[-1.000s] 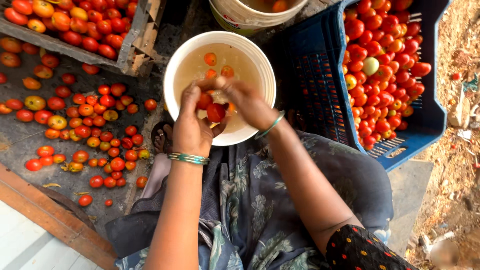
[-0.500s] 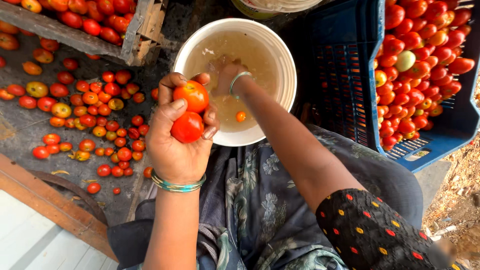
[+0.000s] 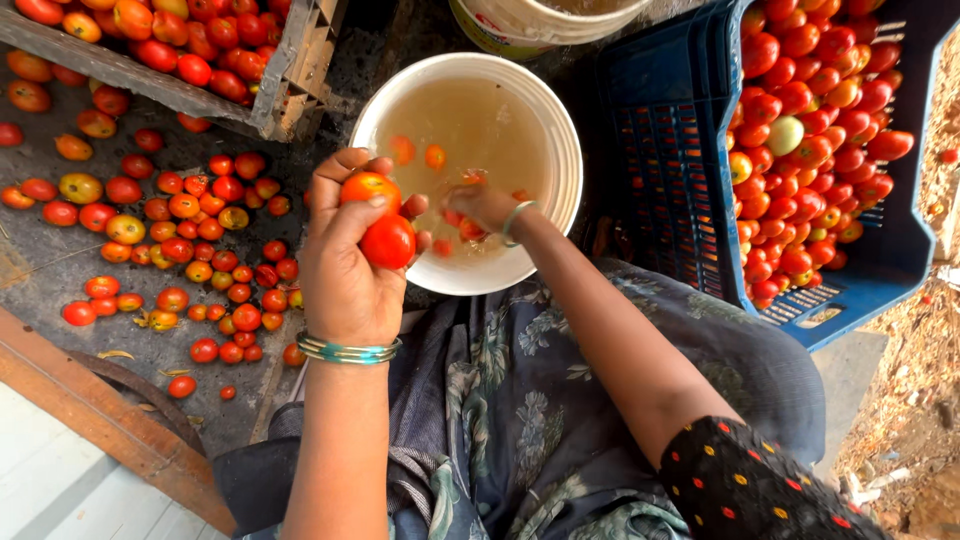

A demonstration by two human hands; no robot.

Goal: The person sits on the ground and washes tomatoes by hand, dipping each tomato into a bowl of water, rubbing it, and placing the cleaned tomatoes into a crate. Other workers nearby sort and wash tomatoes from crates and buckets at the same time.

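My left hand (image 3: 345, 265) is raised in front of the white bucket (image 3: 570, 150) and grips two red tomatoes (image 3: 385, 240), one above the other. My right hand (image 3: 480, 207) is dipped into the cloudy water inside the bucket, fingers curled around a small tomato under the surface. A few more tomatoes (image 3: 434, 156) float in the water. A green bangle sits on each wrist.
Many loose tomatoes (image 3: 180, 230) lie on the dark ground at left. A wooden crate (image 3: 290, 85) of tomatoes stands at top left. A blue plastic crate (image 3: 670, 160) full of tomatoes is at right. Another bucket (image 3: 520, 25) stands behind the white one.
My left hand has lifted out of the bucket with two tomatoes and stays raised. My right hand has gone down into the water. The view has shifted slightly left.
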